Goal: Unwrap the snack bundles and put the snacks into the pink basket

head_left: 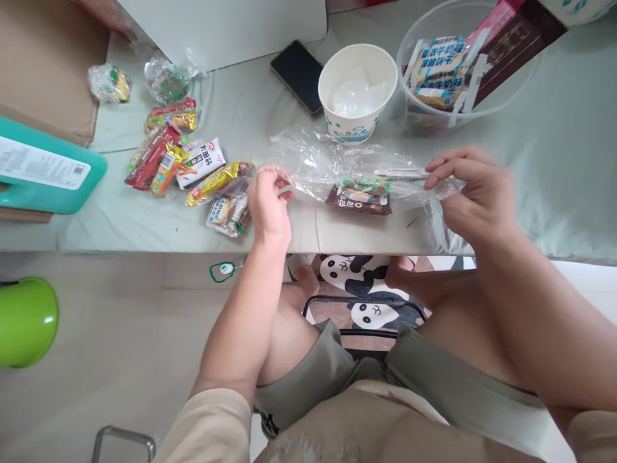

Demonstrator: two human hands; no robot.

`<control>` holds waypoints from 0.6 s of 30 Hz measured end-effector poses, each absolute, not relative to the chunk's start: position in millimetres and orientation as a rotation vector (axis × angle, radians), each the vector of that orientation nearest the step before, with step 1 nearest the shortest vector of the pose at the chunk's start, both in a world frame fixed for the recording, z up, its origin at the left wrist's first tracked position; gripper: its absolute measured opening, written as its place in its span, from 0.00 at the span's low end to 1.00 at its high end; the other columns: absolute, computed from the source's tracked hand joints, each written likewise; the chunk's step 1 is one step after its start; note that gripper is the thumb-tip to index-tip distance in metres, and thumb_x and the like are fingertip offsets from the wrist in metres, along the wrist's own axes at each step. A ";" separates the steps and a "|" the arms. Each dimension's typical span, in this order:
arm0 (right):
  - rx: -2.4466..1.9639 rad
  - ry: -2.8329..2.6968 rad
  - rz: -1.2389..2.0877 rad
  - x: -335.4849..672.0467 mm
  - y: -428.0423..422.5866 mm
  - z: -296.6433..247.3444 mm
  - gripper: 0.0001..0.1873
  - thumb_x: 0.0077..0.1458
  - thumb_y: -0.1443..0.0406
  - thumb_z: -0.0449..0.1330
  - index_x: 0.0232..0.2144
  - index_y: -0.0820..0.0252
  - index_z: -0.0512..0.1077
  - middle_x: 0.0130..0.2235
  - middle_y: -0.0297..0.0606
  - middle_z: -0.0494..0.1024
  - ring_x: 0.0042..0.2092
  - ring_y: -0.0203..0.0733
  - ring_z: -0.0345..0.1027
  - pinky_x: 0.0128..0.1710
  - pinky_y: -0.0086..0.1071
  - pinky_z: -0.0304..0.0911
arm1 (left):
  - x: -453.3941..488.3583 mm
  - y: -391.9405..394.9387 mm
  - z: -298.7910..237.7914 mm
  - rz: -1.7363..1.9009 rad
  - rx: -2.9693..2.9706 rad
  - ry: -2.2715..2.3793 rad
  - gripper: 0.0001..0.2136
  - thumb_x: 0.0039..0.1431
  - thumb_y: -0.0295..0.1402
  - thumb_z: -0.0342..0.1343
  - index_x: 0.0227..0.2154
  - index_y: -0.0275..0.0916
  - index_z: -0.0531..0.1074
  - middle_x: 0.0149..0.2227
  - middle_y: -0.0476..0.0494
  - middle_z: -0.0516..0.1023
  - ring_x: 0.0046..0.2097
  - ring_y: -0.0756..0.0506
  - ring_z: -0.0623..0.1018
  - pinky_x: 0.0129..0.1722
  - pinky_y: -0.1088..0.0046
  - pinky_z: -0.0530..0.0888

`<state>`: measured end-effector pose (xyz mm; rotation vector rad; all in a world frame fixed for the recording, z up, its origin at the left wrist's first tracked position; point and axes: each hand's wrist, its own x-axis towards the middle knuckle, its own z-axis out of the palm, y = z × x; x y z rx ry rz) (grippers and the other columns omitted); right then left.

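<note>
A clear plastic bag [308, 157] stretches between my two hands above the front of the table. My left hand [271, 204] pinches its left end, close to several wrapped snacks. At the opposite end, my right hand [477, 190] grips the plastic between thumb and fingers. Below the bag's middle sits a small group of snacks: a dark brown packet [359, 204] with a green-wrapped piece [369, 185] on top. Whether these lie inside the plastic or under it, I cannot tell.
A paper cup [357, 90] and a black phone [297, 76] stand behind the bag. At the back right, a clear round tub [409, 106] holds biscuit packets. Wrapped snacks [201, 162] lie at left, near a teal container [53, 186]. A green bucket [26, 321] is on the floor.
</note>
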<state>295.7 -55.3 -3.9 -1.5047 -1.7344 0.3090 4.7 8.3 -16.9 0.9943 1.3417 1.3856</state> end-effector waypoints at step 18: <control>-1.405 -1.936 0.306 266.3 -74.6 31.5 0.08 0.59 0.68 0.58 0.29 0.50 0.73 0.34 0.38 0.82 0.39 0.50 0.76 0.44 0.47 0.69 | -4.0 3.0 -10.8 1.307 1.394 1.150 0.12 0.56 0.46 0.67 0.35 0.45 0.76 0.25 0.51 0.74 0.22 0.52 0.70 0.20 0.74 0.65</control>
